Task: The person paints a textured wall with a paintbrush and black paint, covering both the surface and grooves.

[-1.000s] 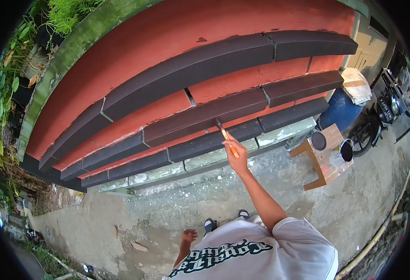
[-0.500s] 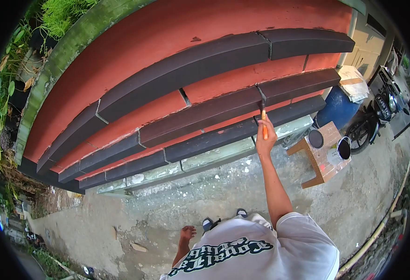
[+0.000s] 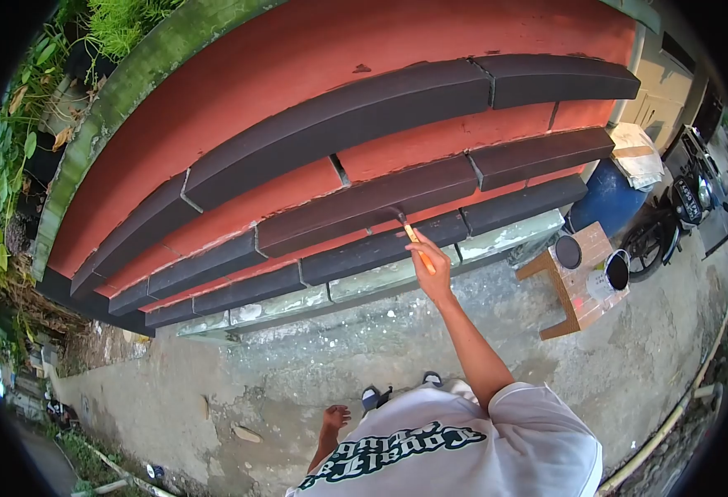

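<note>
My right hand (image 3: pixel 432 269) is raised and grips a paintbrush (image 3: pixel 414 238) with an orange handle. Its bristles touch the lower edge of a dark brown band (image 3: pixel 364 205) on the red wall (image 3: pixel 314 41). Several such dark bands run across the wall in rows. My left hand (image 3: pixel 334 418) hangs low by my side, above the concrete ground; it holds nothing and its fingers are loosely apart.
A small wooden stool (image 3: pixel 575 282) at the right carries a dark paint can (image 3: pixel 616 267) and a lid (image 3: pixel 568 251). Behind it stand a blue barrel (image 3: pixel 608 199) and a motorbike (image 3: pixel 679 207). Plants (image 3: pixel 16 124) line the wall's left end. Concrete ground (image 3: pixel 297 373) lies below.
My right hand swung the brush right to the joint between bands half a second ago, then came back left and lower along the same band.
</note>
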